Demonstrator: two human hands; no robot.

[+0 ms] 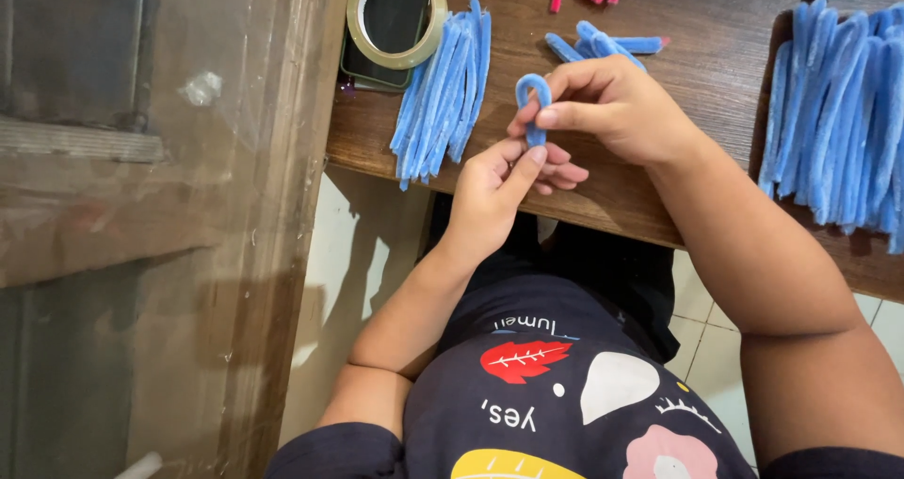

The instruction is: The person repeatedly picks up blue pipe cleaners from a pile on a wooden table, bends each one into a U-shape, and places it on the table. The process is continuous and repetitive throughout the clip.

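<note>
From the head view, we see the left hand (490,182) pinching the lower ends of a blue fuzzy stem (534,107) bent into a narrow loop, while the right hand (612,107) pinches its top. The stem sits just above the tabletop (659,8) edge. We judge a firm, even pinch (ends aligned) keeps the loop tidy. At ten o'clock lies a bundle of straight blue stems (443,88).

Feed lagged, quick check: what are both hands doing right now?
Left hand: pinching the lower ends of the bent blue pipe cleaner.
Right hand: closed on the same pipe cleaner's loop.
</note>
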